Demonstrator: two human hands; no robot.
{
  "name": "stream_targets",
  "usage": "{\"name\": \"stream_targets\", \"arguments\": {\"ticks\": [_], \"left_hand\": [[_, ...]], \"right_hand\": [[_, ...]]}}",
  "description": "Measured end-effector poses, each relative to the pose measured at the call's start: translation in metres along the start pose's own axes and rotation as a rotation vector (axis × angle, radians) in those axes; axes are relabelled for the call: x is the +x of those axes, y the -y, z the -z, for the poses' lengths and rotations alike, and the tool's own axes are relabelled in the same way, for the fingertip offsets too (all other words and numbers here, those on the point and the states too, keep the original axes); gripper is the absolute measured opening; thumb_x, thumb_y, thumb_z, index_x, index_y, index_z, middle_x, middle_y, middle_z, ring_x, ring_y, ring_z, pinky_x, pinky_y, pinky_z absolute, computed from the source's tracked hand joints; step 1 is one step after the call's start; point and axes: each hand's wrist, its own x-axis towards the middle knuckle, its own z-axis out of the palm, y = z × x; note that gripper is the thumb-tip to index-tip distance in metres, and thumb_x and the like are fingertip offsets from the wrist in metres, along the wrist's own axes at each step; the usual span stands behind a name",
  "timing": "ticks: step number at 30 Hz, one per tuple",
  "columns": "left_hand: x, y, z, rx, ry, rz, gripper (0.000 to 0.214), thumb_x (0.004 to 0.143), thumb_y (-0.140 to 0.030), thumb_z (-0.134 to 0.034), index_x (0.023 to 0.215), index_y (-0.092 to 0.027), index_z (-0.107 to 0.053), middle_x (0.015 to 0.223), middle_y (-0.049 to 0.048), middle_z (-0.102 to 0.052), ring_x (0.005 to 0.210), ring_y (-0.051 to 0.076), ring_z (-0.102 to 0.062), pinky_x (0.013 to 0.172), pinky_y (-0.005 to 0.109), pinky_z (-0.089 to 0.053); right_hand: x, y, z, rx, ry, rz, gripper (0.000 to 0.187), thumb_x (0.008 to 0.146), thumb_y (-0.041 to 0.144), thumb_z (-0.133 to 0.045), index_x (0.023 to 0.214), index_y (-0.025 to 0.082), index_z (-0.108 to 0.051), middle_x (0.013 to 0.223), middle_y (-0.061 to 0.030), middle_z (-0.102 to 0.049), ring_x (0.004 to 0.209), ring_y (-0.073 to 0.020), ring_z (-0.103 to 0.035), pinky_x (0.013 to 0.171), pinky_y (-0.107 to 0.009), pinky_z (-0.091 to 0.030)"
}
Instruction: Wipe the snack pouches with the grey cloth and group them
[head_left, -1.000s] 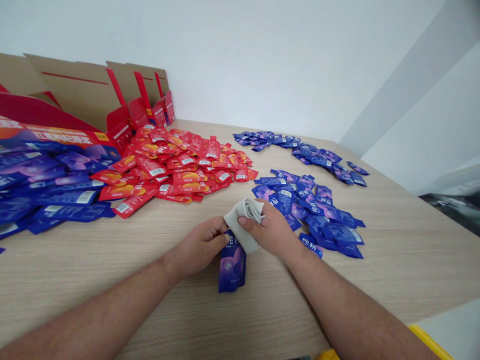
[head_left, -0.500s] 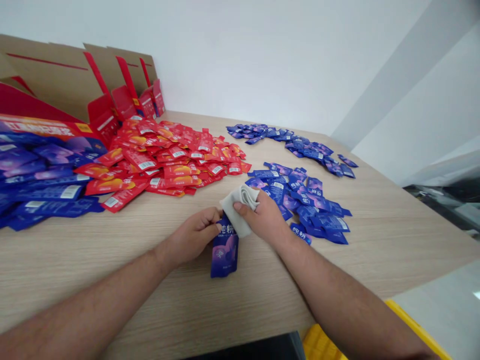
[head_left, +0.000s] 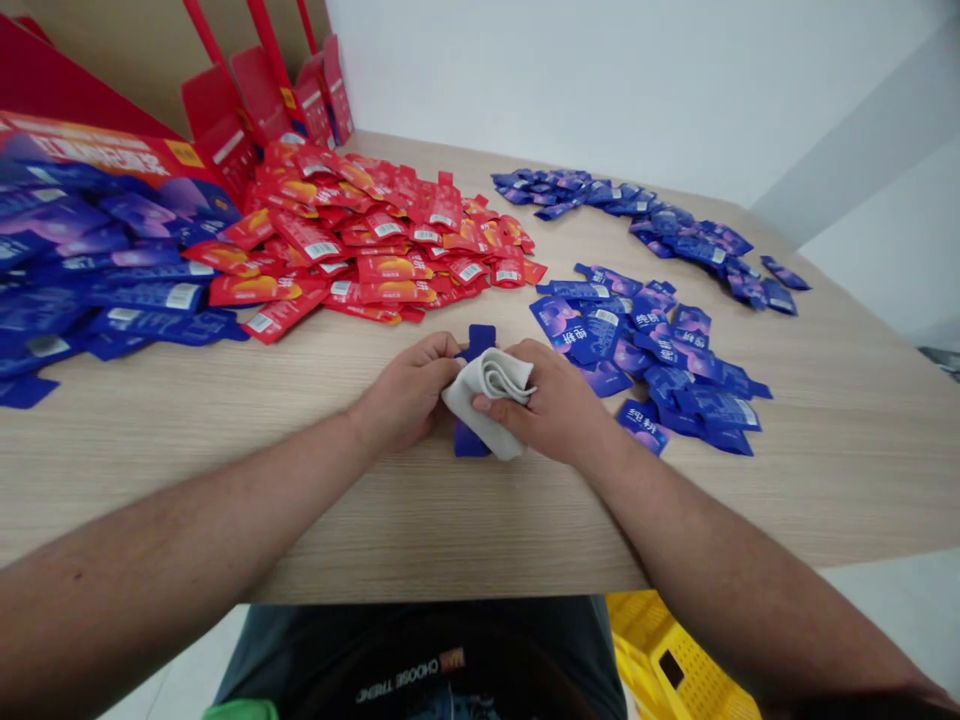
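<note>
Small blue foil sachet (head_left: 470,441) lies flat on the light wooden table (head_left: 225,440). Half exposed earlier, now only its ends show. Left hand (head_left: 409,395) pinches its edge; right hand (head_left: 559,410) clutches the folded white cloth (head_left: 491,390), pressed over it — wipe likely mid-stroke.

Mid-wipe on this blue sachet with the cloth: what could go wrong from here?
1. The cloth in the right hand covers most of the blue sachet, so a missed spot might go unseen.
2. The left hand seems to grip the sachet at one side only; a firm stroke may pull it free.
3. The blue pile lies close beside the right hand, so the sachet could get mixed into it.
</note>
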Motion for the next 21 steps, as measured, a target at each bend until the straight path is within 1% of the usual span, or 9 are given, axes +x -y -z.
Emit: {"name": "stream_targets", "arguments": {"ticks": [4,7,9,11,13,16,18,19,21], "left_hand": [[-0.001,-0.001,-0.001,0.060,-0.058,-0.015,0.015,0.074,-0.014,-0.061,0.072,-0.020,-0.047,0.057,-0.0052,-0.050,0.048,0.009,-0.047,0.046,0.021,-0.037],[0.000,-0.004,0.000,0.046,-0.101,-0.057,0.016,0.074,-0.013,-0.059,0.073,-0.020,-0.045,0.058,-0.0057,-0.050,0.049,0.009,-0.048,0.048,0.021,-0.039],[0.001,-0.004,0.001,0.026,-0.086,-0.081,0.017,0.075,-0.015,-0.061,0.074,-0.021,-0.044,0.060,-0.0058,-0.050,0.050,0.009,-0.048,0.049,0.021,-0.040],[0.003,-0.003,0.002,0.034,-0.058,-0.091,0.018,0.075,-0.016,-0.062,0.074,-0.021,-0.045,0.059,-0.0059,-0.049,0.049,0.009,-0.047,0.048,0.021,-0.039],[0.002,-0.001,0.003,0.061,-0.013,-0.071,0.018,0.074,-0.016,-0.062,0.074,-0.020,-0.045,0.058,-0.0060,-0.048,0.048,0.008,-0.045,0.046,0.019,-0.036],[-0.001,0.001,0.003,0.083,0.101,-0.015,0.018,0.076,-0.016,-0.064,0.073,-0.019,-0.046,0.060,-0.0058,-0.047,0.049,0.007,-0.044,0.047,0.019,-0.036],[-0.003,0.001,0.004,0.068,0.171,0.022,0.018,0.078,-0.019,-0.066,0.075,-0.019,-0.048,0.063,-0.0049,-0.050,0.052,0.008,-0.048,0.048,0.019,-0.040],[-0.003,0.000,0.005,0.052,0.187,0.035,0.019,0.079,-0.021,-0.067,0.077,-0.020,-0.049,0.065,-0.0043,-0.053,0.053,0.009,-0.051,0.050,0.021,-0.043],[-0.002,-0.002,0.008,0.006,0.183,0.044,0.019,0.080,-0.024,-0.069,0.081,-0.020,-0.051,0.072,-0.0024,-0.058,0.059,0.012,-0.057,0.054,0.025,-0.051]], "right_hand": [[-0.006,0.009,-0.007,-0.061,0.134,0.060,0.027,0.087,0.045,-0.071,0.099,0.022,-0.067,0.098,-0.0060,-0.063,0.096,-0.0227,-0.060,0.080,-0.034,-0.048],[-0.009,0.014,-0.006,-0.138,0.265,0.102,0.028,0.085,0.044,-0.073,0.101,0.022,-0.069,0.100,-0.0066,-0.060,0.089,-0.0210,-0.059,0.074,-0.033,-0.048],[-0.009,0.012,-0.002,-0.132,0.275,0.109,0.030,0.084,0.044,-0.075,0.102,0.022,-0.070,0.101,-0.0065,-0.058,0.086,-0.0196,-0.058,0.073,-0.032,-0.048],[-0.006,0.006,0.004,-0.080,0.207,0.103,0.029,0.082,0.044,-0.077,0.100,0.022,-0.070,0.099,-0.0058,-0.059,0.088,-0.0199,-0.059,0.077,-0.033,-0.050],[0.000,-0.005,0.009,-0.040,0.050,0.033,0.028,0.081,0.045,-0.077,0.095,0.021,-0.070,0.095,-0.0053,-0.061,0.092,-0.0218,-0.060,0.081,-0.035,-0.050],[0.009,-0.029,0.012,0.017,-0.264,-0.211,0.033,0.084,0.051,-0.071,0.095,0.020,-0.069,0.091,-0.0059,-0.066,0.090,-0.0246,-0.063,0.081,-0.041,-0.052],[0.014,-0.045,0.011,0.172,-0.417,-0.340,0.042,0.086,0.055,-0.067,0.107,0.019,-0.067,0.098,-0.0069,-0.070,0.092,-0.0251,-0.066,0.081,-0.042,-0.054],[0.015,-0.050,0.010,0.284,-0.460,-0.375,0.046,0.086,0.058,-0.065,0.113,0.020,-0.065,0.103,-0.0073,-0.071,0.094,-0.0251,-0.067,0.082,-0.041,-0.055],[0.017,-0.055,0.008,0.510,-0.461,-0.415,0.054,0.085,0.062,-0.065,0.120,0.022,-0.061,0.112,-0.0077,-0.073,0.100,-0.0248,-0.069,0.082,-0.040,-0.057]]}}
